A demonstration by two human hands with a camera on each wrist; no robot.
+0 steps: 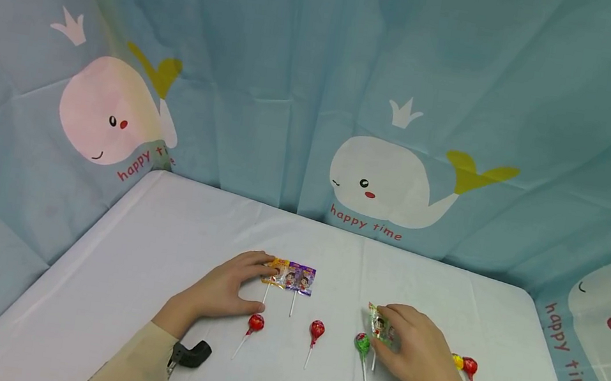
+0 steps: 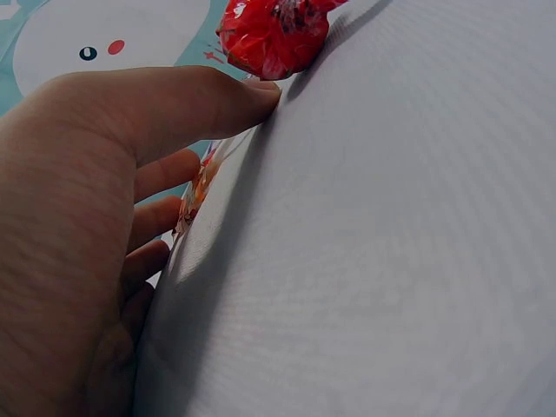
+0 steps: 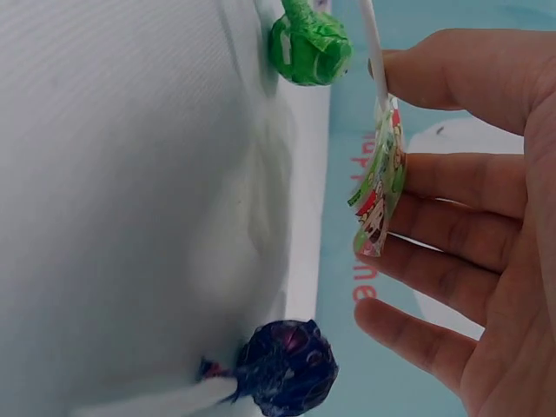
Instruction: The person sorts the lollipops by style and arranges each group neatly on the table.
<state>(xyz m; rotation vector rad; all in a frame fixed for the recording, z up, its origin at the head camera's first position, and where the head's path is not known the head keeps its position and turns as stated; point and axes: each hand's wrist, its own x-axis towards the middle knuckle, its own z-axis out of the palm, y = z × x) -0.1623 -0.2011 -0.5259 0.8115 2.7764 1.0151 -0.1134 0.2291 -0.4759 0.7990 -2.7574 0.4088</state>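
My left hand [image 1: 226, 286] rests at the left end of two flat-wrapped lollipops, its fingertips on the orange one [image 1: 280, 273] beside the purple one [image 1: 303, 280]. Just below its thumb lies a round red lollipop [image 1: 256, 322], seen large in the left wrist view. My right hand [image 1: 419, 350] holds a flat green-wrapped lollipop [image 3: 382, 187] just above the table, its white stick against the thumb and the fingers behind the wrapper. A round green lollipop [image 1: 362, 343] lies just left of it. In the right wrist view a dark blue round lollipop [image 3: 291, 369] lies near the fingers.
Another round red lollipop [image 1: 317, 329] lies mid-table. Right of my right hand are a yellow lollipop [image 1: 457, 361] and a red one [image 1: 470, 366], partly hidden. The white-covered table [image 1: 208, 223] meets a blue whale-print curtain [image 1: 262, 82] at the back.
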